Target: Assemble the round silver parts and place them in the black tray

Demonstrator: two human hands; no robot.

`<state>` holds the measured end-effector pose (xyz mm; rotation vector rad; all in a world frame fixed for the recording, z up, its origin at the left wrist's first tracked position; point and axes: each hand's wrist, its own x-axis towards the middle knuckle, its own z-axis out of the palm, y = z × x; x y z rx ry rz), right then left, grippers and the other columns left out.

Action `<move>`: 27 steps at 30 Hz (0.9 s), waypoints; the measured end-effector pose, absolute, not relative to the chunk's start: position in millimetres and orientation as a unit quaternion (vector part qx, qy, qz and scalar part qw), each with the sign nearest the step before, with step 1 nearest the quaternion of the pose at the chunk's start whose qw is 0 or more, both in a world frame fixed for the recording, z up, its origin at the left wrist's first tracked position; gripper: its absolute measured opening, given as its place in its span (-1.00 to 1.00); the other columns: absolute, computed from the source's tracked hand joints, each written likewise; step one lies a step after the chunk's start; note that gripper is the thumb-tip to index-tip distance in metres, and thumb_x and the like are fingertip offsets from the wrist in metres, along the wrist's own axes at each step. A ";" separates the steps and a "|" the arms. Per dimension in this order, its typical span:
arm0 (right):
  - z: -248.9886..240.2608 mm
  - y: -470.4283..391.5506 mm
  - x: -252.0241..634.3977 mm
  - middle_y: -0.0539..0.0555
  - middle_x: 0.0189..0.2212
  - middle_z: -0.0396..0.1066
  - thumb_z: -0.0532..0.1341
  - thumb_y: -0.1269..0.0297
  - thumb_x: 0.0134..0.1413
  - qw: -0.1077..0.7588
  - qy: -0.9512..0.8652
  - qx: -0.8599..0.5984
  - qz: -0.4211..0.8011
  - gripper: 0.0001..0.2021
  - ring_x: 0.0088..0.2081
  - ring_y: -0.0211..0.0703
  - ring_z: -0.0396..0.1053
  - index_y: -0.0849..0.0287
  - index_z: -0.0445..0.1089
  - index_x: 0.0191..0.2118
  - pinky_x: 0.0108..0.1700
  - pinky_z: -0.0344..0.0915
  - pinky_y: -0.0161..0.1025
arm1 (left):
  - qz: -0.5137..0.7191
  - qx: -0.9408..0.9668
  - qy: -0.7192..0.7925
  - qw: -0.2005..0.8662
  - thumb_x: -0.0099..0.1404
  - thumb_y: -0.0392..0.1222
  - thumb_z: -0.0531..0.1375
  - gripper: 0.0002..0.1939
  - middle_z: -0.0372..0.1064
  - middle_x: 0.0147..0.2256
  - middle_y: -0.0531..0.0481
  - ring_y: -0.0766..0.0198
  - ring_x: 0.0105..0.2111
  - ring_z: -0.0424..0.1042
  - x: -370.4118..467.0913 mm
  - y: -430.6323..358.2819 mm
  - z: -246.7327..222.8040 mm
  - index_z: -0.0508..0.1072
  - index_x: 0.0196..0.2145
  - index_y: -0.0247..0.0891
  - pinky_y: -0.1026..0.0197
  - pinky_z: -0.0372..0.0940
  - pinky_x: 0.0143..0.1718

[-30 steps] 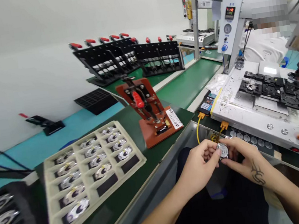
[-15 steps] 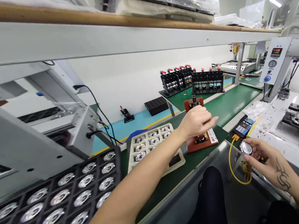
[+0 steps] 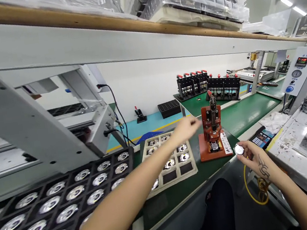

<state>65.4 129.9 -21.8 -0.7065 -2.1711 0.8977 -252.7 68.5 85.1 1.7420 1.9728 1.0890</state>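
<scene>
My right hand [image 3: 252,158] holds a round silver watch case [image 3: 238,149] between thumb and fingers, its flat face turned up. My left hand [image 3: 186,128] is smeared by motion; its fingers are partly bent and I cannot make out anything in them. Just right of it stands a red-brown toggle-clamp press [image 3: 212,122], its lever upright. A small dark and metal part [image 3: 214,146] sits in the fixture at its base. Under my left arm lies a cream tray [image 3: 194,170] holding several watch cases [image 3: 184,157]; two front pockets show bare dark bottoms.
A large black tray [image 3: 99,166] of watch cases lies at left. Black fixtures with red handles [image 3: 193,84] stand behind. On the right are a calculator [image 3: 261,138], a yellow air hose [image 3: 263,191] and a white machine with a control box [image 3: 296,72]. A shelf beam [image 3: 132,45] crosses overhead.
My left hand has moved left, away from the press, whose lever now shows upright. My right hand has come leftward with the watch case, closer to the press. The view has shifted slightly.
</scene>
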 end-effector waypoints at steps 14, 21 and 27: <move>-65.7 194.5 2.4 0.04 -0.22 0.35 0.29 0.19 0.27 0.270 -0.878 -0.229 0.321 -0.66 -0.24 -0.11 0.40 0.18 0.48 0.10 -0.08 0.38 -0.17 | 0.318 0.626 0.671 0.238 0.11 -0.18 0.39 -0.78 0.39 -0.53 0.08 0.21 -0.46 0.38 -211.4 82.0 -17.6 0.58 -0.26 -0.29 0.25 0.14 -0.42; -58.8 200.9 -37.5 0.14 -0.13 0.48 0.40 0.27 0.14 0.212 -0.904 -0.192 0.317 -0.64 -0.09 0.03 0.45 0.15 0.59 0.07 0.04 0.40 -0.08 | 0.348 0.597 0.685 0.230 0.20 0.00 0.35 -0.66 0.34 -0.43 0.11 0.29 -0.48 0.30 -262.8 3.5 13.9 0.58 -0.14 -0.25 0.25 0.21 -0.41; -52.0 195.7 -46.4 0.18 -0.04 0.58 0.45 0.25 0.09 0.194 -0.918 -0.186 0.291 -0.71 0.03 0.13 0.49 0.12 0.65 -0.04 0.13 0.41 -0.04 | 0.532 0.449 0.656 0.291 0.12 0.10 0.51 -0.47 0.55 -0.21 -0.06 0.13 -0.26 0.58 -318.9 -83.0 51.6 0.49 -0.08 -0.20 0.04 0.53 -0.15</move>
